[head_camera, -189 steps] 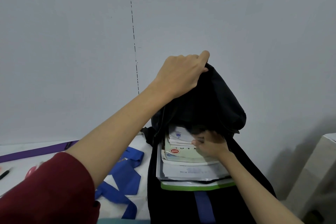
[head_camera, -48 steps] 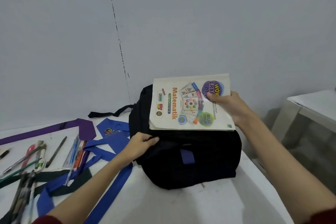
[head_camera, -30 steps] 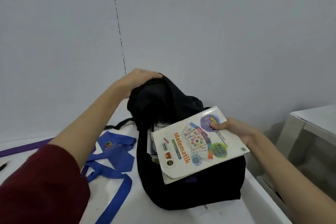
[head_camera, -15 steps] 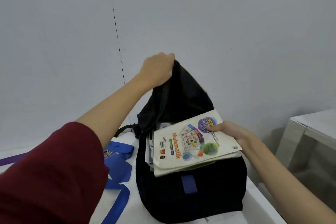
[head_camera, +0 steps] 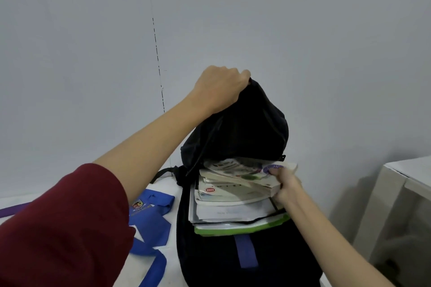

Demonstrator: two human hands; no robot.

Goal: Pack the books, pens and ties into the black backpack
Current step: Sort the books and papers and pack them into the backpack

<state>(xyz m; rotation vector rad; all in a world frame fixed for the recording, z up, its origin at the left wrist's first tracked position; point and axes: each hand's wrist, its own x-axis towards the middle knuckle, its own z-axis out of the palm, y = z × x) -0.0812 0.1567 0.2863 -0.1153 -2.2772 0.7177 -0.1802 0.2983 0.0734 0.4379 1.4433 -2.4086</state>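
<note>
Your left hand (head_camera: 220, 88) grips the top flap of the black fabric backpack (head_camera: 245, 251) with its fingers curled round the cloth, holding the flap lifted above the open mouth. The backpack lies on the white bench (head_camera: 144, 268) toward its right edge, with a blue strap loop (head_camera: 246, 250) on its front. Your right hand (head_camera: 288, 184) pinches the right end of a thick white paperback book with a colourful cover (head_camera: 242, 173), which sits tilted at the mouth on top of a stack of books and papers (head_camera: 228, 209). A green-edged folder (head_camera: 240, 228) lies lowest in the stack. Just left of the backpack, blue fabric ties (head_camera: 151, 223) lie on the bench; a purple tie (head_camera: 11, 209) shows at the left edge.
</note>
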